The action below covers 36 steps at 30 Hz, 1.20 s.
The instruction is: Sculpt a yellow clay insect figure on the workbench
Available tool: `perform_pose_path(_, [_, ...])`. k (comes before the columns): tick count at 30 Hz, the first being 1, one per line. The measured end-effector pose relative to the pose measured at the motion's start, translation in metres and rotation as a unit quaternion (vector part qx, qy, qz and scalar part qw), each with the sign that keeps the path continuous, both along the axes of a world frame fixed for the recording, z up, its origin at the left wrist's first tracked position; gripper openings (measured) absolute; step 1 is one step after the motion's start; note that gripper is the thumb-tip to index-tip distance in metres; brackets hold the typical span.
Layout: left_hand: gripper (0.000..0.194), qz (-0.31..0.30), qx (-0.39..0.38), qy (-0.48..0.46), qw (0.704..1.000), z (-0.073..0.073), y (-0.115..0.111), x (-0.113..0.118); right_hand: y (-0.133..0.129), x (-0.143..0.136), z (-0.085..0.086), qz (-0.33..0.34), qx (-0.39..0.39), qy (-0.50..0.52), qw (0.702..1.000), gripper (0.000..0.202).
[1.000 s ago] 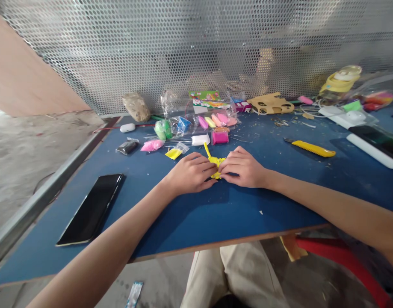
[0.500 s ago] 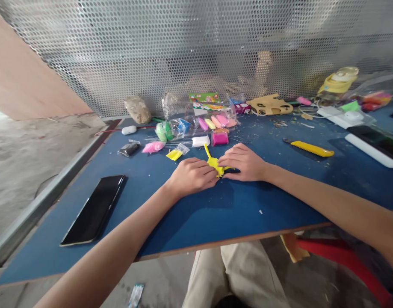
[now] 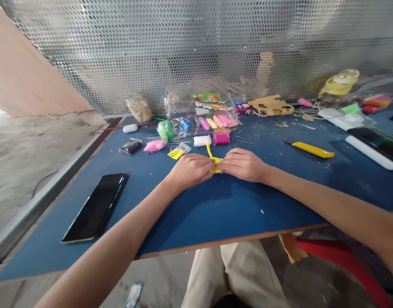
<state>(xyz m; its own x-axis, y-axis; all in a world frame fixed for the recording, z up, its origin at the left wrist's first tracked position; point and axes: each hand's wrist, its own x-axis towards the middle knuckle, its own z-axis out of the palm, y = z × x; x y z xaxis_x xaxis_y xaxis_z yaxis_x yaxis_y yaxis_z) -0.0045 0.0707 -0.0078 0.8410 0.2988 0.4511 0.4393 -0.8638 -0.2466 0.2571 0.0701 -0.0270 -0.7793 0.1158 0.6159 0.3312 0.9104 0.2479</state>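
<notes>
A yellow clay piece (image 3: pixel 217 164) lies between my hands on the blue table, with a thin strip of it sticking up and away from me. My left hand (image 3: pixel 193 170) has its fingers closed on the left side of the clay. From the right, my right hand (image 3: pixel 243 165) presses its closed fingertips on the clay's other side. Fingers cover part of the clay. Just beyond are a white clay pack (image 3: pixel 202 140), a magenta block (image 3: pixel 221 138) and a yellow clay packet (image 3: pixel 179 151).
A black phone (image 3: pixel 95 208) lies on the left of the table (image 3: pixel 196 222). At right are a yellow cutter (image 3: pixel 313 149) and a white device with a dark screen (image 3: pixel 376 145). Clear plastic packaging (image 3: pixel 183 107) stands by the perforated metal screen (image 3: pixel 196 42).
My right hand has closed in on the clay, its fingers now nearer together. My left hand has shifted slightly away from me. Less of the clay shows, and its strip stands more upright.
</notes>
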Motion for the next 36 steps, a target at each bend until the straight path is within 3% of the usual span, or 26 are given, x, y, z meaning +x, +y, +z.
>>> perform_pose_path(4, [0.029, -0.005, -0.016, 0.0, 1.0, 0.003, 0.004, 0.0, 0.005, -0.001, -0.003, -0.03, -0.082, 0.044, 0.995, 0.021])
perform_pose_path(7, [0.027, -0.008, -0.034, 0.002, 0.999, 0.01, 0.005, -0.001, 0.01, 0.0, -0.005, -0.059, -0.127, 0.052, 0.989, 0.037])
perform_pose_path(13, [0.031, -0.039, -0.047, 0.006, 0.998, 0.013, 0.005, -0.009, 0.009, 0.0, -0.005, -0.048, -0.025, -0.015, 0.998, 0.018])
perform_pose_path(19, [0.026, 0.0, -0.07, -0.026, 0.997, 0.0, 0.015, -0.001, 0.008, -0.005, -0.005, -0.058, -0.044, 0.034, 0.997, 0.021])
perform_pose_path(22, [0.026, 0.03, -0.101, -0.039, 0.994, 0.001, 0.021, 0.001, 0.012, -0.006, 0.0, -0.061, -0.09, 0.05, 0.993, 0.023])
perform_pose_path(26, [0.029, 0.074, -0.155, -0.108, 0.979, 0.016, 0.021, 0.0, 0.018, -0.01, 0.022, -0.072, -0.207, 0.114, 0.969, 0.023])
perform_pose_path(28, [0.027, 0.084, -0.226, -0.213, 0.947, 0.025, 0.016, 0.0, 0.021, -0.014, 0.036, -0.077, -0.297, 0.186, 0.933, 0.026])
perform_pose_path(31, [0.047, 0.077, -0.392, -0.379, 0.835, 0.033, 0.008, 0.003, 0.023, -0.019, 0.051, -0.062, -0.447, 0.276, 0.848, 0.038])
perform_pose_path(34, [0.064, 0.047, -0.551, -0.43, 0.713, 0.03, 0.004, 0.008, 0.021, -0.023, 0.051, -0.062, -0.523, 0.352, 0.774, 0.042])
perform_pose_path(36, [0.066, 0.048, -0.592, -0.436, 0.676, 0.024, 0.004, 0.01, 0.018, -0.025, 0.044, -0.062, -0.548, 0.39, 0.737, 0.042])
